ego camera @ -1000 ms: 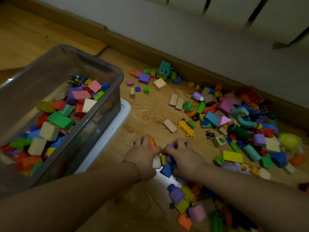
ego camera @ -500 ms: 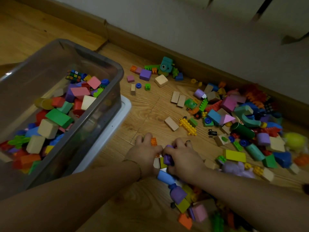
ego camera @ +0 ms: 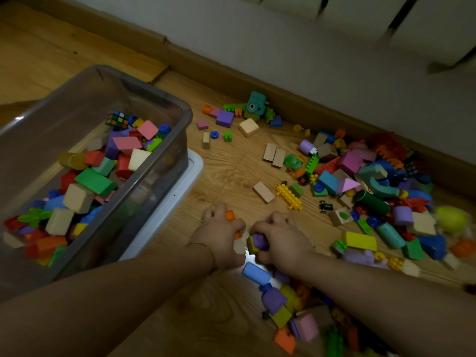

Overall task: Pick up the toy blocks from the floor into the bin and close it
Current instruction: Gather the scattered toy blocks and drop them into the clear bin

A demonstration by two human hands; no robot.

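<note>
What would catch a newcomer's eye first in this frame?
A bright spill of blocks covers the wooden floor at right. At left stands the clear bin, partly filled, with a white lid showing from under it. In the middle, side by side, the left hand curls over orange blocks and the right hand grips a purple block.

Inside a dimly lit room of a home: wood-grain plank flooring meets a brown skirting board below a pale wall, with white ribbed panels that look like a radiator above. Colourful toy blocks lie strewn across the floor beside a translucent grey storage bin part-filled with more
</note>
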